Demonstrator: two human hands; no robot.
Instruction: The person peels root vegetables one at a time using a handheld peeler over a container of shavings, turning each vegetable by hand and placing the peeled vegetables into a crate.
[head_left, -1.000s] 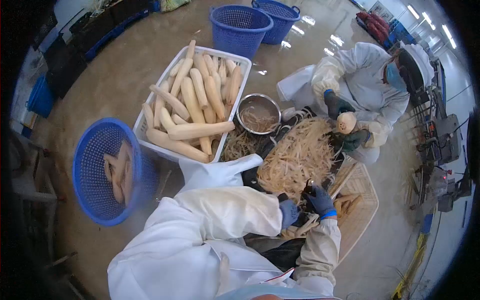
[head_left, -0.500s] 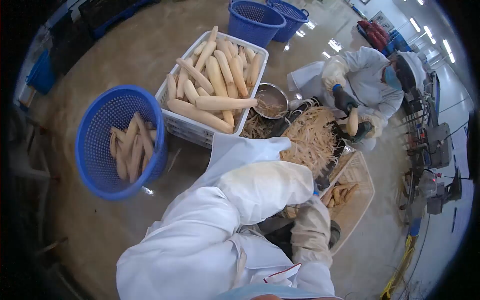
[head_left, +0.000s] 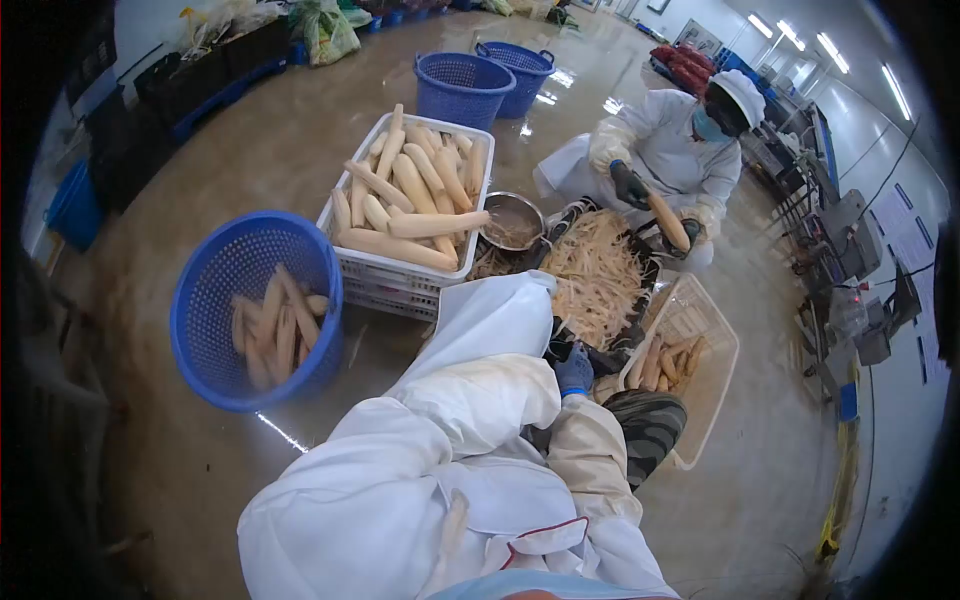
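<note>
My right hand (head_left: 575, 371), in a blue-grey glove, is beside the pile of pale peelings (head_left: 597, 275). Its fingers look curled, but what they hold is hidden. My left sleeve (head_left: 490, 395) reaches toward the same spot, and my left hand is hidden beyond it. Close to my right hand, a cream crate (head_left: 715, 400) holds several long root vegetables (head_left: 662, 362), some tan and some brownish. Past the peelings, a co-worker in white (head_left: 665, 140) holds a long peeled root vegetable (head_left: 668, 222) in dark gloves.
A white crate (head_left: 395, 268) heaped with long pale root vegetables stands ahead. Left of it is a blue basket (head_left: 195, 310) with several more. A metal bowl (head_left: 535, 210) sits beside the peelings. Two blue baskets (head_left: 465, 100) stand farther back on the wet floor (head_left: 150, 330).
My view has tilted up and shifted. My right glove now shows beside the peelings, where sleeves covered it before. The co-worker's root vegetable now points up toward the left.
</note>
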